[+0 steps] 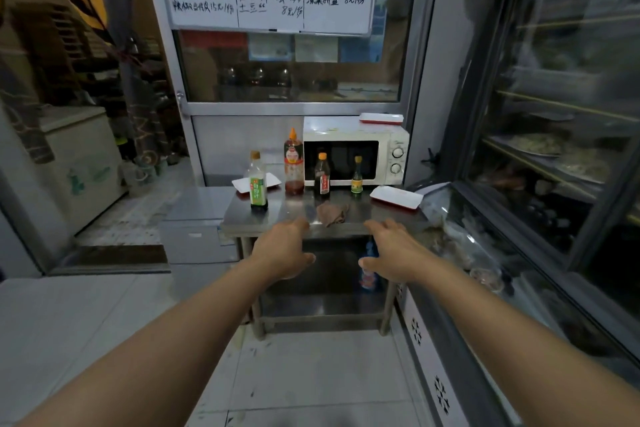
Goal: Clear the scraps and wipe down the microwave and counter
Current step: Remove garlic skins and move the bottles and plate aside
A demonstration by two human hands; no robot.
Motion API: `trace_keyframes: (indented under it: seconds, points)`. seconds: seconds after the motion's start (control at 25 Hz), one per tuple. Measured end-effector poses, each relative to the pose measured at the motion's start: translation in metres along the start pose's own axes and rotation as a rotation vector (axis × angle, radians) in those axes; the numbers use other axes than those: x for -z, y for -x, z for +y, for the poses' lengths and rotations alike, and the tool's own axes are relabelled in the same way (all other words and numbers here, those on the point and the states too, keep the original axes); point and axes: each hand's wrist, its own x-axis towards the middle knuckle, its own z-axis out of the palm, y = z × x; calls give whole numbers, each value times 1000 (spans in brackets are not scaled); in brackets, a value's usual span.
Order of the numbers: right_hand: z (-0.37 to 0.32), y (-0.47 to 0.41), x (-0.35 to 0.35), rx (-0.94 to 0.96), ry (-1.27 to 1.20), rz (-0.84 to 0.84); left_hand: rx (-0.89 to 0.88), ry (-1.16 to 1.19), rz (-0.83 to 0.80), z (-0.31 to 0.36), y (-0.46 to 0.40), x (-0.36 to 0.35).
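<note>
A white microwave (356, 149) stands at the back of a small steel counter (242, 211). A crumpled brown cloth (331, 213) lies near the counter's front edge. White-and-red foam trays rest on the microwave top (381, 118), on the counter's right (396, 197) and behind the bottles at left (242, 184). My left hand (285, 248) and my right hand (394, 250) hover open in front of the counter edge, either side of the cloth, holding nothing.
Several sauce bottles stand on the counter: a green-labelled one (258, 184), a tall orange-capped one (293, 163), a dark one (322, 176) and a small one (357, 175). A glass display fridge (554, 149) runs along the right. A chest freezer (79, 163) sits at left.
</note>
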Motion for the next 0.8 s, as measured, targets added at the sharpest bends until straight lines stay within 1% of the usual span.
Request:
trace_keyframes:
  seconds: [0.12,0.28,0.4,0.6,0.8]
  points:
    - [16,-56,2,22,-13,-1,24,-21,19,-7,-46,-9]
    - [41,-139,11,85,-32,-43,108,-30,45,-12,-120,-13]
    - [53,-189,16,117,-20,-43,162,-33,41,-17,-161,-17]
    - [59,-258,13,146,-40,-83,209,-34,22,-38,-219,-27]
    - [56,-314,4,118,-62,-84,208,2,20,-65,-269,-35]
